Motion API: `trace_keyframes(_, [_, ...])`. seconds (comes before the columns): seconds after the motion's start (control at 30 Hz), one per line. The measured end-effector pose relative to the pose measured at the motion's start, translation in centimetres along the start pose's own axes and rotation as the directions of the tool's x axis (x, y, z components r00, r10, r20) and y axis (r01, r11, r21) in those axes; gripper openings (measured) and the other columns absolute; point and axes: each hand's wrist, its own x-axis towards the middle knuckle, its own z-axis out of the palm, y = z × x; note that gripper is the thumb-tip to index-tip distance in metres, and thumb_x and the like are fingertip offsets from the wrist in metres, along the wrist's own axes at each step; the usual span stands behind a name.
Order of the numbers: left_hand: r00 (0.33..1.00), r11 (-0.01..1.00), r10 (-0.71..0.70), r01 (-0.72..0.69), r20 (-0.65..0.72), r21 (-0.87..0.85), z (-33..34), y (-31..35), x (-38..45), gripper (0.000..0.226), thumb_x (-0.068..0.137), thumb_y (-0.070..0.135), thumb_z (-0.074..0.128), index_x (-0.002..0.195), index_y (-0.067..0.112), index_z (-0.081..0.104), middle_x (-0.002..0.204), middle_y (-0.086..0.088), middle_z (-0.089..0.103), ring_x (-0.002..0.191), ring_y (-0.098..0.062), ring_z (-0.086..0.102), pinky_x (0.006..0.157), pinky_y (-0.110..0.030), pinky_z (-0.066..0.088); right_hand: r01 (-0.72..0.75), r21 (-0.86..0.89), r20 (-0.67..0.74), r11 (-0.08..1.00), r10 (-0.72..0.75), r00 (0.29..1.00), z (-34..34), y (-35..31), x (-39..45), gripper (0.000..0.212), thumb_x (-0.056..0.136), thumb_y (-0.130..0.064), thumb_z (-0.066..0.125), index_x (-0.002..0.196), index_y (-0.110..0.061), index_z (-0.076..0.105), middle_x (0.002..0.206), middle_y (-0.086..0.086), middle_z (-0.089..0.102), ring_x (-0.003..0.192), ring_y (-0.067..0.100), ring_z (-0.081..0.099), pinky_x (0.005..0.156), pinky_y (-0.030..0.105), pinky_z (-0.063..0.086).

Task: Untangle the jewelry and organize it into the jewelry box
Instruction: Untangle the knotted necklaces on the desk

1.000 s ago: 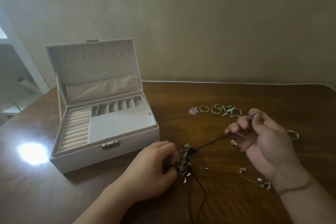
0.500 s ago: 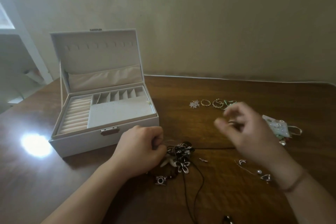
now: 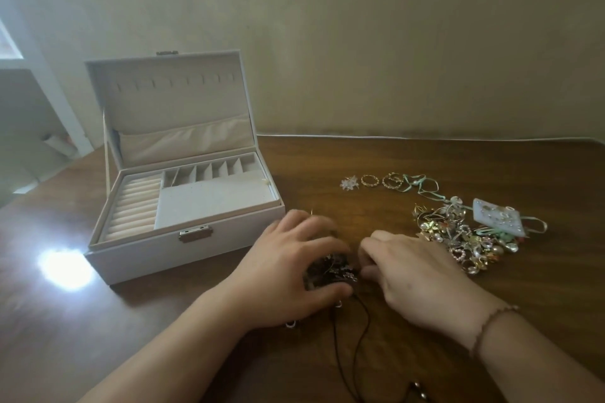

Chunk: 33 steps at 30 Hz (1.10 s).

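Both hands pinch the dark knot (image 3: 330, 270) between them: left hand (image 3: 288, 268), right hand (image 3: 412, 268); cords (image 3: 361, 337) trail toward the person.

Brown wooden table (image 3: 458, 337), beige wall (image 3: 360, 42), bright glare spot (image 3: 64, 267).

- Your dark corded tangle (image 3: 334, 270) lies on the bench, just right of the box.
- The white jewelry box (image 3: 183, 203) stands open, lid upright.
- A glittering jewelry heap (image 3: 461, 235) lies farther right.
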Motion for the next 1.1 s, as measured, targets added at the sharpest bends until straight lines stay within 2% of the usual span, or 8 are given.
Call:
trace_keyframes(0.13, [1.0, 1.0, -0.003, 0.003, 0.021, -0.022, 0.4, -0.4, 0.1, 0.028, 0.086, 0.055, 0.058, 0.111, 0.042, 0.062, 0.116, 0.025, 0.056, 0.11, -0.002, 0.043, 0.097, -0.031, 0.041, -0.027, 0.047, -0.044, 0.999, 0.029, 0.999, -0.3, 0.6, -0.1, 0.013, 0.103, -0.04, 0.037, 0.091, -0.034, 0.041, 0.078, -0.012, 0.056, 0.071, 0.003, 0.05, 0.064, 0.025, 0.042])
trace_keyframes(0.2, [1.0, 0.997, -0.011, 0.013, 0.03, -0.075, 0.2, -0.5, 0.1, 0.024, 0.086, 0.047, 0.059, 0.108, 0.038, 0.062, 0.112, 0.023, 0.056, 0.104, -0.002, 0.047, 0.09, -0.031, 0.046, -0.051, 0.015, -0.029, 0.999, 0.051, 0.998, -0.4, 0.9, -0.1, 0.012, 0.102, -0.043, 0.038, 0.098, -0.036, 0.046, 0.085, -0.014, 0.059, 0.077, 0.003, 0.053, 0.065, 0.024, 0.043])
trace_keyframes(0.3, [0.999, 0.994, -0.017, 0.021, 0.038, -0.111, 0.1, -0.3, 0.1, 0.023, 0.083, 0.039, 0.06, 0.105, 0.035, 0.062, 0.107, 0.021, 0.055, 0.099, -0.003, 0.049, 0.085, -0.031, 0.049, -0.044, -0.046, 0.017, 0.998, 0.045, 0.999, -0.6, 1.1, -0.1, 0.022, 0.097, -0.052, 0.045, 0.117, -0.042, 0.049, 0.107, -0.02, 0.056, 0.097, 0.005, 0.052, 0.08, 0.027, 0.048])
trace_keyframes(0.4, [0.998, 0.989, -0.039, 0.045, 0.041, -0.139, -0.1, -0.3, 0.0, 0.026, 0.082, 0.033, 0.062, 0.107, 0.035, 0.059, 0.104, 0.021, 0.053, 0.099, -0.003, 0.049, 0.085, -0.031, 0.048, -0.055, -0.052, 0.06, 0.997, 0.058, 0.996, -1.1, 1.1, -0.2, 0.032, 0.09, -0.059, 0.055, 0.119, -0.046, 0.05, 0.104, -0.021, 0.056, 0.097, 0.005, 0.051, 0.082, 0.028, 0.048])
trace_keyframes(0.53, [0.995, 0.977, -0.078, 0.088, 0.062, -0.192, -0.4, -0.4, 0.0, 0.03, 0.084, 0.026, 0.061, 0.113, 0.033, 0.058, 0.109, 0.019, 0.057, 0.104, -0.002, 0.052, 0.09, -0.032, 0.048, -0.088, -0.049, 0.003, 0.995, 0.089, 0.996, -1.2, 1.2, -0.2, 0.023, 0.089, -0.056, 0.058, 0.11, -0.045, 0.056, 0.102, -0.018, 0.059, 0.101, 0.01, 0.056, 0.085, 0.032, 0.05])
trace_keyframes(0.8, [0.985, 0.929, -0.161, 0.173, 0.062, -0.326, -0.6, -0.9, -0.4, 0.028, 0.09, 0.011, 0.055, 0.111, 0.028, 0.062, 0.108, 0.016, 0.061, 0.104, -0.002, 0.055, 0.089, -0.03, 0.049, -0.035, 0.128, 0.031, 0.991, 0.031, 0.999, -1.4, 1.3, 0.0, 0.018, 0.093, -0.055, 0.05, 0.094, -0.043, 0.063, 0.08, -0.018, 0.06, 0.075, -0.002, 0.052, 0.074, 0.031, 0.05])
trace_keyframes(0.93, [0.977, 0.883, -0.214, 0.205, 0.027, -0.423, -0.3, -0.8, -0.5, 0.021, 0.09, 0.012, 0.059, 0.104, 0.027, 0.064, 0.101, 0.014, 0.062, 0.093, -0.007, 0.06, 0.08, -0.031, 0.051, -0.02, 0.147, 0.016, 0.989, 0.017, 1.0, -0.8, 1.3, 0.0, 0.013, 0.096, -0.049, 0.049, 0.097, -0.045, 0.061, 0.087, -0.019, 0.062, 0.081, -0.003, 0.054, 0.079, 0.032, 0.053])
trace_keyframes(1.1, [0.976, 0.851, -0.211, 0.157, -0.051, -0.501, -0.5, -1.3, -0.8, 0.028, 0.081, 0.003, 0.072, 0.096, 0.026, 0.065, 0.093, 0.02, 0.056, 0.087, -0.011, 0.059, 0.073, -0.016, 0.047, 0.025, 0.12, -0.012, 0.992, -0.024, 1.0, -0.3, 0.9, 0.0, 0.015, 0.095, -0.049, 0.051, 0.106, -0.044, 0.06, 0.102, -0.021, 0.062, 0.095, 0.001, 0.056, 0.086, 0.031, 0.053])
